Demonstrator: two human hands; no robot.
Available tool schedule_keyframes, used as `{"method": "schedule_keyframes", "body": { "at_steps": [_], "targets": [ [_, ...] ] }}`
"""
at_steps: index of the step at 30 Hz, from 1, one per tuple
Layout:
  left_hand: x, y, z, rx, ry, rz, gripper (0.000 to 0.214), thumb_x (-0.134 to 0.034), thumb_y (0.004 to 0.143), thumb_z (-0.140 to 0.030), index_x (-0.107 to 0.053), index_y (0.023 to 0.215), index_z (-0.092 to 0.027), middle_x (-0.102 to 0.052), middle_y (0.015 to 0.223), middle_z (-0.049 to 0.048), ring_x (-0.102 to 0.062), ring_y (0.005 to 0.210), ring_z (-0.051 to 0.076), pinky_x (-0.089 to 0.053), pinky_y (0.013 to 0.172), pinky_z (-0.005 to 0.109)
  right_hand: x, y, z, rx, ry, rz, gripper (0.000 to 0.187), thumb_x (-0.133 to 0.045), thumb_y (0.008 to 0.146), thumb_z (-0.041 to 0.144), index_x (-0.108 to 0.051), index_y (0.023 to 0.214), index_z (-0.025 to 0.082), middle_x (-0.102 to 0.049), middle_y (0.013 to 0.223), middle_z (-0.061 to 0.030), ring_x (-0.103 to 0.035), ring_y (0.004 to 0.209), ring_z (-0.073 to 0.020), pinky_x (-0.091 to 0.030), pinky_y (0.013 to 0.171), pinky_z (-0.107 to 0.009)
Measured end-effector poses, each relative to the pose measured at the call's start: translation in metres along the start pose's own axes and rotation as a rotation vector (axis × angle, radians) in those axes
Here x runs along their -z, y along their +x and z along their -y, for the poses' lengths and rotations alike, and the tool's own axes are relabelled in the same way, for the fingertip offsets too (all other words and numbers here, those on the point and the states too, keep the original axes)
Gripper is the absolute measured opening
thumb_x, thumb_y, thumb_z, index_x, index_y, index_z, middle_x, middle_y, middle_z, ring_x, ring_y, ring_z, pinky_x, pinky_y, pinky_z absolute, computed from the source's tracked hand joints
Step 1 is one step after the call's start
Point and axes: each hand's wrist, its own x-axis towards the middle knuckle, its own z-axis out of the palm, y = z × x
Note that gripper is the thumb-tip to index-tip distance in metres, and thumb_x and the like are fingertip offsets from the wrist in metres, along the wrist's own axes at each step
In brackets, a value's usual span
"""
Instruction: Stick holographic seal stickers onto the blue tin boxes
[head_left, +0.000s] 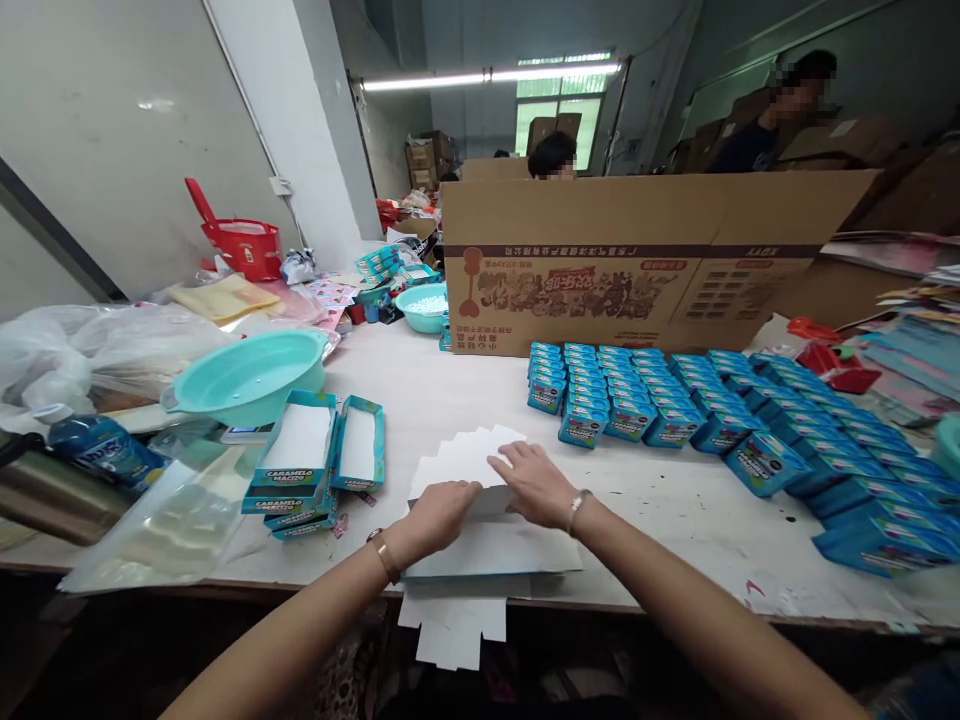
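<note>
Flat box blanks of white cardboard [491, 545] lie stacked in front of me, their tabbed ends reaching over the table's front edge. My left hand [442, 515] is closed on the upper blank, with its fingertips at a raised fold. Across from it, my right hand [536, 487] rests on the same blank with its fingers spread. The fold stands up between the two hands; part of it is hidden by the fingers. Left of my hands are stacked blue folded box trays [289, 478] and another open tray [361, 445], white inside.
Rows of small blue filled boxes [675, 425] cover the right side. Behind stands a big cardboard carton [622, 270]. On the left are a turquoise basin [251, 378], a blue bottle [101, 445] and plastic bags [161, 525]. Two people [553, 155] are beyond the carton.
</note>
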Motion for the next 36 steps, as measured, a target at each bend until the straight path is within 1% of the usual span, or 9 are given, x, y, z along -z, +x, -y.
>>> {"method": "schedule_keyframes", "body": {
  "at_steps": [4,8,12,16,21,24,31,33,36],
  "targets": [
    [-0.013,-0.009,0.001,-0.075,0.172,0.0,0.058,-0.039,0.082,0.007,-0.052,0.133,-0.017,-0.07,0.111,0.0144,-0.07,0.099,0.028,-0.056,0.08,0.039,-0.02,0.027,-0.003,0.134,-0.008,0.186,0.015,-0.062,0.09,0.022,-0.07,0.103,0.02,-0.071,0.09,-0.0084,-0.064,0.083,-0.022,-0.044,0.069,-0.03],
    [-0.037,-0.014,0.006,-0.084,0.193,-0.043,0.056,-0.035,0.09,0.001,-0.046,0.143,-0.015,-0.057,0.14,0.0226,-0.06,0.124,0.033,-0.051,0.097,0.047,-0.045,0.019,0.002,0.155,-0.036,0.174,0.04,-0.039,0.1,0.016,-0.052,0.138,0.016,-0.068,0.111,-0.017,-0.062,0.096,-0.025,-0.04,0.075,-0.035],
    [-0.054,-0.016,0.012,-0.092,-0.059,-0.075,0.056,-0.041,0.093,-0.009,-0.042,0.148,-0.018,-0.033,0.16,0.0194,-0.03,0.149,0.034,-0.033,0.115,0.055,-0.048,0.006,0.003,0.14,-0.033,0.149,0.063,-0.044,0.1,0.048,-0.032,0.154,0.016,-0.063,0.121,-0.0201,-0.057,0.105,-0.0304,-0.038,0.082,-0.04],
    [-0.04,-0.025,0.026,0.033,-0.309,-0.117,0.046,-0.044,0.097,-0.025,-0.048,0.143,-0.019,-0.05,0.149,0.016,-0.048,0.138,0.028,-0.041,0.112,0.046,-0.04,0.006,0.004,0.086,-0.015,0.151,0.05,-0.033,0.103,0.05,-0.047,0.144,0.023,-0.065,0.115,-0.0147,-0.06,0.103,-0.0275,-0.037,0.081,-0.038],
    [-0.015,-0.032,0.027,0.15,0.101,0.025,0.021,-0.051,0.092,-0.016,-0.063,0.109,-0.015,-0.067,0.113,0.0147,-0.064,0.109,0.03,-0.052,0.091,0.041,-0.032,0.03,0.012,0.134,-0.011,0.209,0.026,-0.058,0.094,0.036,-0.064,0.112,0.019,-0.072,0.103,-0.0116,-0.066,0.095,-0.0253,-0.039,0.079,-0.035],
    [-0.014,-0.028,0.02,0.158,0.18,0.084,0.032,-0.038,0.09,0.0,-0.061,0.106,-0.015,-0.068,0.107,0.0152,-0.069,0.099,0.027,-0.054,0.082,0.039,-0.037,0.041,0.02,0.152,-0.006,0.241,0.018,-0.054,0.093,0.019,-0.066,0.106,0.016,-0.074,0.095,-0.0135,-0.069,0.085,-0.0246,-0.04,0.071,-0.033],
    [-0.016,-0.016,0.014,0.149,0.18,0.112,0.032,-0.036,0.09,0.001,-0.062,0.103,-0.012,-0.07,0.104,0.0202,-0.071,0.096,0.031,-0.054,0.08,0.042,-0.045,0.042,0.025,0.111,0.138,0.144,0.02,-0.047,0.096,0.012,-0.065,0.102,0.015,-0.073,0.099,-0.0157,-0.068,0.093,-0.025,-0.043,0.084,-0.039],
    [-0.013,-0.021,0.012,0.151,0.177,0.115,0.032,-0.038,0.088,0.0,-0.064,0.102,-0.013,-0.072,0.102,0.0195,-0.072,0.095,0.032,-0.054,0.079,0.042,-0.036,0.035,0.015,0.02,0.211,0.069,0.016,-0.056,0.094,0.02,-0.065,0.107,0.019,-0.073,0.105,-0.0136,-0.066,0.103,-0.0263,-0.042,0.093,-0.043],
    [-0.016,-0.037,0.005,0.188,0.109,0.081,0.035,-0.044,0.087,-0.007,-0.061,0.117,-0.013,-0.073,0.109,0.0184,-0.071,0.099,0.033,-0.053,0.081,0.042,-0.026,0.007,-0.007,-0.213,0.344,-0.121,0.038,-0.057,0.095,0.037,-0.056,0.13,0.023,-0.062,0.132,-0.0139,-0.053,0.127,-0.0278,-0.036,0.106,-0.045]
  ]
}}
